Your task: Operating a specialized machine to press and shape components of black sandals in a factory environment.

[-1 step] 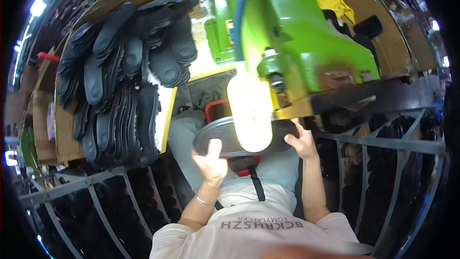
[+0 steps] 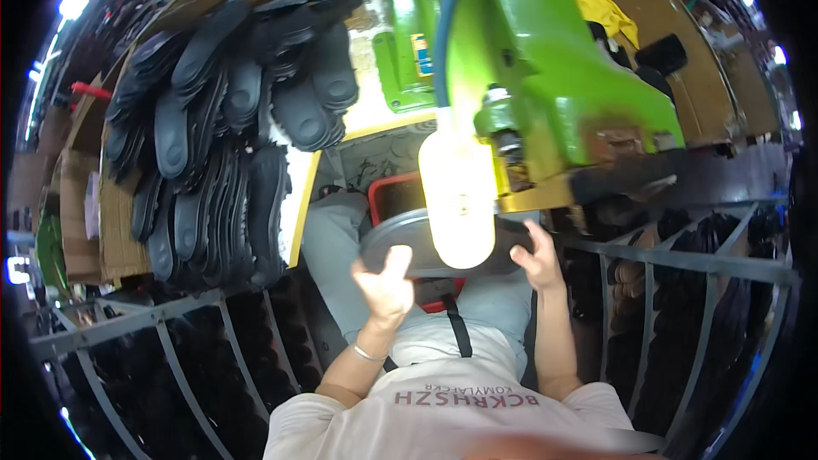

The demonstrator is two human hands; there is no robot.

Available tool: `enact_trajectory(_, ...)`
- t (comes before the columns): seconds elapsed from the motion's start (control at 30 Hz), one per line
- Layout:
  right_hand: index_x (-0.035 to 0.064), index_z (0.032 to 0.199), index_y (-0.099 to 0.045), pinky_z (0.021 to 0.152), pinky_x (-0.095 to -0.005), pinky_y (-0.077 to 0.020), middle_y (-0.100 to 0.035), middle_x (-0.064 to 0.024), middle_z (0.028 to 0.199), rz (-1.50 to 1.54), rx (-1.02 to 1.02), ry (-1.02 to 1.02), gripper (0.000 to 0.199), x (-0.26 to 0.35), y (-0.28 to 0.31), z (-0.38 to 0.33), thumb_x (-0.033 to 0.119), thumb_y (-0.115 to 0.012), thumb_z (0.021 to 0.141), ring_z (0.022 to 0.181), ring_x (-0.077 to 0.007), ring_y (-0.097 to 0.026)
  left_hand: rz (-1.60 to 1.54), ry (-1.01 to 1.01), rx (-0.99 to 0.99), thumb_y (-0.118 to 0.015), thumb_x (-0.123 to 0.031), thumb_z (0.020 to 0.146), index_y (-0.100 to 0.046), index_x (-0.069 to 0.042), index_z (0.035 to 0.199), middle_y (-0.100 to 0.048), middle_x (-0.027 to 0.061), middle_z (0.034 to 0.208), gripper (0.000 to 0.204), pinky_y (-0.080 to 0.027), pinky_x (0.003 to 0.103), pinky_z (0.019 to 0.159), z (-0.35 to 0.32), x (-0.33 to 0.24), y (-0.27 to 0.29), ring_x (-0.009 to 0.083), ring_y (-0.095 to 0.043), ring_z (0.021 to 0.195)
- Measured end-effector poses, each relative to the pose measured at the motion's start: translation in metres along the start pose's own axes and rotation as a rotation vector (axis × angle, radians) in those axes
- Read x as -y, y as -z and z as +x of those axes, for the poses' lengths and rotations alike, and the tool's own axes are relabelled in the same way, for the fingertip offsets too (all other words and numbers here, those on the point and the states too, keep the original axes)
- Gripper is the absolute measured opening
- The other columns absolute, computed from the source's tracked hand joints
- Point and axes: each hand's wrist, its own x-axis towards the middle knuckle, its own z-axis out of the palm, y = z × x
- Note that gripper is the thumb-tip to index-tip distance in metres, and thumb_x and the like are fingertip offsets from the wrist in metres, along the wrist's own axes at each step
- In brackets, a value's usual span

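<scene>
A dark shoe sole [image 2: 388, 245] lies crosswise above my lap, held at both ends. At its left end my left hand [image 2: 385, 285] is closed on it, thumb on the upper face and fingers largely hidden beneath. My right hand [image 2: 538, 260] grips the right end, with thumb and forefinger showing. A brightly glowing lamp [image 2: 460, 204] blocks the sole's middle from sight. Just beyond my hands stands a green machine [image 2: 554, 60] with a yellow-edged table.
Stacks of black soles [image 2: 200, 162] cover the table on the left beside a cardboard box [image 2: 123, 238]. A red container [image 2: 383, 192] sits below the table edge. Grey metal racks [image 2: 682, 255] flank me on both sides. A yellow cloth [image 2: 607, 15] lies in a box at far right.
The machine, lamp and stacks sit slightly farther right in the picture. The left end of the sole and my left hand have shifted a little right too. Both hands keep their hold.
</scene>
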Motion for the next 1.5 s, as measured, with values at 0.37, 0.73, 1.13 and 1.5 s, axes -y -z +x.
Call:
enact_trajectory(0.37, -0.0079, 0.103, -0.056, 0.068, -0.0326, -0.0546, -0.064, -0.0183, 0.090, 0.506, 0.038, -0.307, 0.027, -0.033, -0.071, -0.101, 0.003, -0.065, 0.080, 0.082, -0.0253, -0.065, 0.979, 0.107, 0.874, -0.062, -0.040, 0.083, -0.037, -0.002, 0.138, -0.034, 0.0215, 0.142, 0.072, -0.019, 0.045, 0.110, 0.023, 0.030, -0.062, 0.0342, -0.031, 0.131)
enact_trajectory(0.73, -0.0079, 0.115, -0.049, 0.046, -0.0293, -0.0531, -0.063, -0.0138, 0.095, 0.238, -0.379, -0.160, 0.052, 0.033, -0.002, -0.115, 0.003, -0.065, 0.067, 0.069, -0.0191, -0.063, 0.882, -0.371, 0.643, -0.066, -0.002, 0.079, -0.064, -0.001, 0.107, -0.065, 0.0105, 0.092, 0.028, -0.049, 0.027, 0.073, 0.009, 0.046, -0.038, 0.0185, -0.062, 0.080)
enact_trajectory(1.13, -0.0003, 0.102, -0.053, 0.036, -0.0178, -0.0371, -0.058, -0.0041, 0.077, 0.108, -0.320, 0.143, 0.026, 0.078, 0.009, 0.009, 0.010, -0.064, 0.080, 0.051, -0.0064, -0.053, 0.524, -0.262, 0.585, -0.069, 0.000, 0.076, -0.063, 0.006, 0.096, -0.066, 0.0112, 0.086, 0.023, -0.050, 0.027, 0.072, 0.026, -0.013, -0.008, 0.0159, -0.062, 0.077)
enact_trajectory(1.5, -0.0023, 0.095, -0.061, 0.068, -0.0260, -0.0478, -0.063, -0.0028, 0.085, -0.218, -0.008, 0.343, 0.025, 0.067, -0.056, 0.039, 0.001, -0.072, 0.073, 0.074, -0.0100, -0.056, 0.340, 0.218, 0.460, -0.067, 0.004, 0.078, -0.047, -0.005, 0.079, -0.050, -0.0010, 0.077, 0.022, -0.041, 0.022, 0.065, 0.019, -0.019, 0.096, 0.0069, -0.046, 0.070)
